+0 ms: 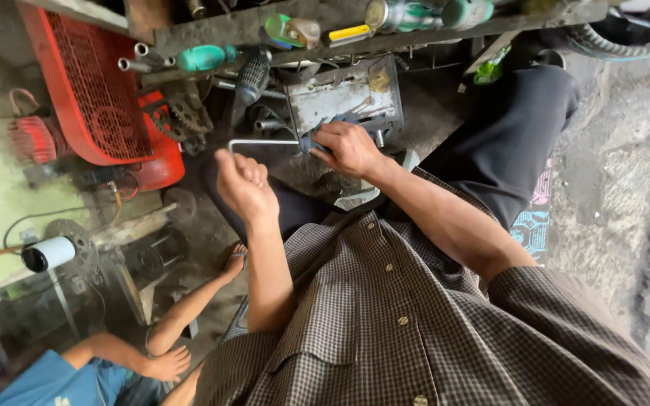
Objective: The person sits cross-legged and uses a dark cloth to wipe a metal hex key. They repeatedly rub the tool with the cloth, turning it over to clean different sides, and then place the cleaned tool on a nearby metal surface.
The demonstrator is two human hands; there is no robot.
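At the far left a red compressor housing [95,90] with a mesh face leans against the wall, and below it a white roll [48,253] sits on a dark spindle. In the lower left corner another person in a blue top [47,382] crouches on the floor, a bare arm [189,304] stretched up beside the wearer's leg. Further right, the left hand [244,183] is closed in a fist around the short bent end of an L-shaped metal rod [261,142], whose long bright leg runs level to the right. The right hand [350,148] is curled over the other end of that rod, gripping it together with a small dark fitting [310,144] where it meets a grey metal box-like part [347,94]; what lies under the fingers is hidden. Above, a cluttered bench [445,31] edge carries sockets [141,56], a green-handled tool [203,57], a yellow-handled tool [349,34] and spray cans [415,15]. The wearer's checked shirt [415,331] fills the bottom, dark trousers [513,143] run to the right, and a tyre [626,37] lies at the top right on the dirt floor [618,195].
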